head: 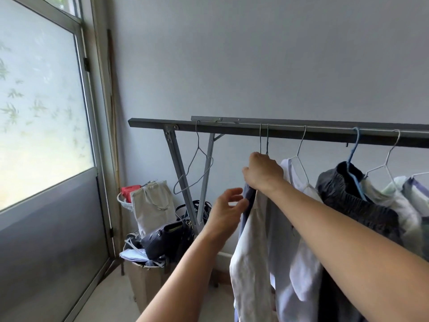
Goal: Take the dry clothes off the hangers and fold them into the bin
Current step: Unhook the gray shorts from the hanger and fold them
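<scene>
A dark metal rail [232, 129] carries several wire hangers with clothes. My right hand [263, 171] grips the top of the leftmost loaded hangers [264, 141], just under their hooks. A white garment [250, 252] with a blue-grey piece [248, 196] behind it hangs there. My left hand [226, 210] has its fingers spread and touches the blue-grey edge at the left. One bare wire hanger [196, 168] hangs further left on the rail. A white top [299, 240], a dark grey garment [352, 201] on a blue hanger and pale clothes [404, 201] hang to the right.
The rail's slanted grey legs [178, 173] stand below its left end. In the corner sit a white tote bag [153, 203], a dark handbag [167, 235], a white basket with a red item [126, 196] and a full beige bin [144, 280]. A frosted glass door [46, 124] fills the left.
</scene>
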`<state>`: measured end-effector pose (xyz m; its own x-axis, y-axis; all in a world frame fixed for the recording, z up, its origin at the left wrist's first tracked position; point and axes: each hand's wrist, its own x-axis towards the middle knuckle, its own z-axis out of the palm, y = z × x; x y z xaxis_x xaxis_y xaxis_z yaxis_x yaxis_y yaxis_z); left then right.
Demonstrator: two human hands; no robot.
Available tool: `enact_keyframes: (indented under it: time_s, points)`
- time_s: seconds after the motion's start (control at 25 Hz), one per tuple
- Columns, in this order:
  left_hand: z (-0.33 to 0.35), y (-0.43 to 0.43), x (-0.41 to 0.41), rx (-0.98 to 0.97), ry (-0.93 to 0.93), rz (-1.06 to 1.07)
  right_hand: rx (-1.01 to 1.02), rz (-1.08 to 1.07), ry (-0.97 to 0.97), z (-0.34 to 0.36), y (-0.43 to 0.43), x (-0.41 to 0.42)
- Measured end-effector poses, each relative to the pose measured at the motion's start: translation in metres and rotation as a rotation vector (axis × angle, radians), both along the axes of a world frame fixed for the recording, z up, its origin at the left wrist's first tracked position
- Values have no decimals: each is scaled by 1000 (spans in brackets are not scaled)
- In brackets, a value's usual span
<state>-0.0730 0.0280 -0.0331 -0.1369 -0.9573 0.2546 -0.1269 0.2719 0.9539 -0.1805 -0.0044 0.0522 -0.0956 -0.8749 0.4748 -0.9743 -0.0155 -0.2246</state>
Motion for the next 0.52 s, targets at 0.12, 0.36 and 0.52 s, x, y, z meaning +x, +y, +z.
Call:
enact_keyframes:
  time_s: [0.12,0.36,0.52]
  points:
    - [1,2,-14,-10,-5,20,65,-81,130,1,-5,-3]
    - [7,13,-16,5,18,-18,70,-178,217,0,-14,-22]
    - [5,19,-11,17,18,-18,77,-194,84,-3,-18,-24]
